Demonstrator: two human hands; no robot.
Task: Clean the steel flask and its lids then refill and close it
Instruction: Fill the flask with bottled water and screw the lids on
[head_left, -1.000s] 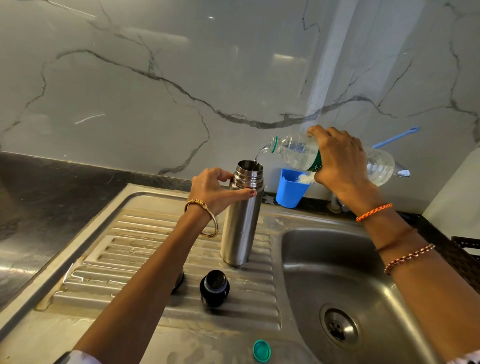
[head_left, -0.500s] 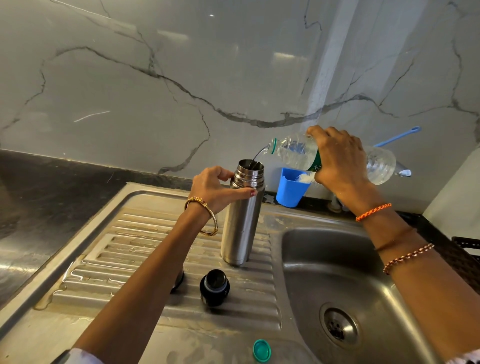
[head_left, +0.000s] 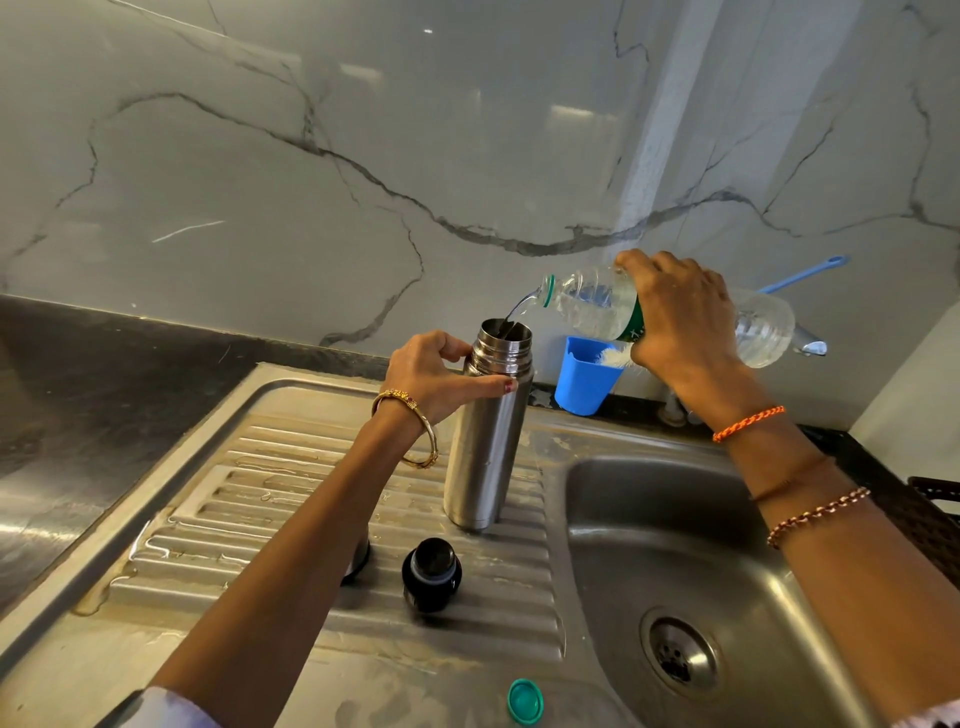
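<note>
Your left hand (head_left: 436, 371) curls round the upper body of the steel flask (head_left: 485, 441), thumb and fingers clamped on it, holding it upright on the ribbed drainboard (head_left: 270, 499) just left of the sink basin (head_left: 675, 545). Your right hand (head_left: 680, 317) grips a tilted plastic bottle (head_left: 587, 306), and a thin stream of water runs from its mouth into the flask's open neck. In front of the flask a black inner lid (head_left: 431, 574) stands on the drainboard; a second lid (head_left: 358, 561) lies mostly hidden behind your left forearm. A green bottle cap (head_left: 524, 700) lies near the front edge.
</note>
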